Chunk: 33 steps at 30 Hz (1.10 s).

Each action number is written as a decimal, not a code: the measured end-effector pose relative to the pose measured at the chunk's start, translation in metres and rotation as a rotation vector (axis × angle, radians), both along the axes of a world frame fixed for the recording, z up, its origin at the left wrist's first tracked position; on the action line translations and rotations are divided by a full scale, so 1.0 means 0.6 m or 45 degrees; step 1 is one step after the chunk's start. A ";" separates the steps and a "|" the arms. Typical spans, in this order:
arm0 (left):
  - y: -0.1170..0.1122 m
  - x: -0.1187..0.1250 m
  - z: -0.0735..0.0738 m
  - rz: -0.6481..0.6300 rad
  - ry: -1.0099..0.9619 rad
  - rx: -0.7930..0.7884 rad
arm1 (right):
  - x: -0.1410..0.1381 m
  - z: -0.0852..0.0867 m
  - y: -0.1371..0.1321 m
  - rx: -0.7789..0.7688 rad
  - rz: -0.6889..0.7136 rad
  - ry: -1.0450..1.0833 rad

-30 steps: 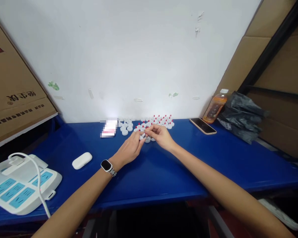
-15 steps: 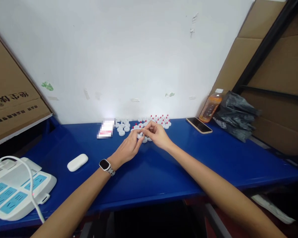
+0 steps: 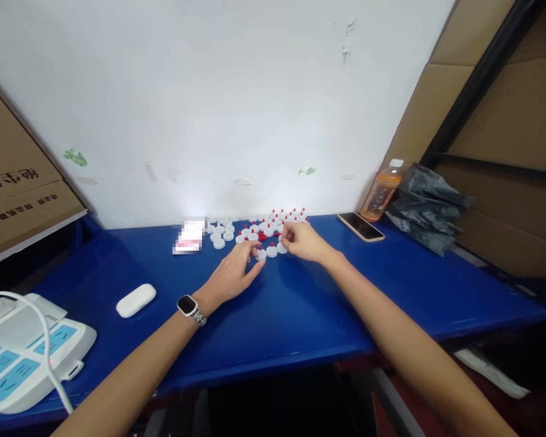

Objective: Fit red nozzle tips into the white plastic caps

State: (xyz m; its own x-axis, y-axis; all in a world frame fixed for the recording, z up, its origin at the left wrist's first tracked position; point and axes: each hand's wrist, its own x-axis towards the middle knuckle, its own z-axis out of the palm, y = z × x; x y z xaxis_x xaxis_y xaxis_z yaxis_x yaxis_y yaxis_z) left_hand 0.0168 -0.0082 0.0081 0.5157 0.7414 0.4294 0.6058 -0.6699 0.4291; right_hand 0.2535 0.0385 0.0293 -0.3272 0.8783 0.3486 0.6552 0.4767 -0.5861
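Note:
My left hand [image 3: 234,270] has its thumb and forefinger on either side of a white cap [image 3: 261,255] with a red tip, low over the table. Its other fingers are loosely curled. The fingertips of my right hand [image 3: 303,241] are pinched together just above another white cap [image 3: 281,248]; whatever is between them is hidden. Between the hands stands a red-tipped white cap [image 3: 272,252]. Small loose red tips [image 3: 262,236] lie in a pile behind it. Farther back are several red-tipped caps [image 3: 295,220], and to the left several plain white caps [image 3: 219,243].
On the blue table [image 3: 273,321] are a white earphone case [image 3: 136,300], a power strip [image 3: 36,355] with a cable, and a blurred card [image 3: 190,237]. At right lie a phone [image 3: 361,226], an orange drink bottle [image 3: 381,191] and a black plastic bag [image 3: 430,206]. A white wall stands behind.
My hands have come apart from working together on one cap. The right has moved right over another cap; the left has spread slightly around its red-tipped cap. The red pile now shows.

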 end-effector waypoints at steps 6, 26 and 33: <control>0.005 -0.005 -0.004 0.004 0.033 0.001 | 0.001 -0.008 0.009 0.034 -0.027 -0.114; 0.005 -0.014 0.000 0.004 0.017 -0.047 | -0.060 0.036 0.181 0.070 -0.295 -0.766; 0.005 -0.019 0.003 0.007 0.006 -0.052 | -0.083 0.026 0.207 0.035 -0.277 -0.761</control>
State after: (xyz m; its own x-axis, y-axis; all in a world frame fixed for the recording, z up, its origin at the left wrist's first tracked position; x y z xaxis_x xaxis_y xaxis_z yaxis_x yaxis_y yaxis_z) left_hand 0.0057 -0.0053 0.0102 0.5138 0.7610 0.3961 0.6114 -0.6487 0.4531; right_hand 0.2035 0.1626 0.0449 -0.2873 0.9400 0.1841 0.9489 0.3054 -0.0788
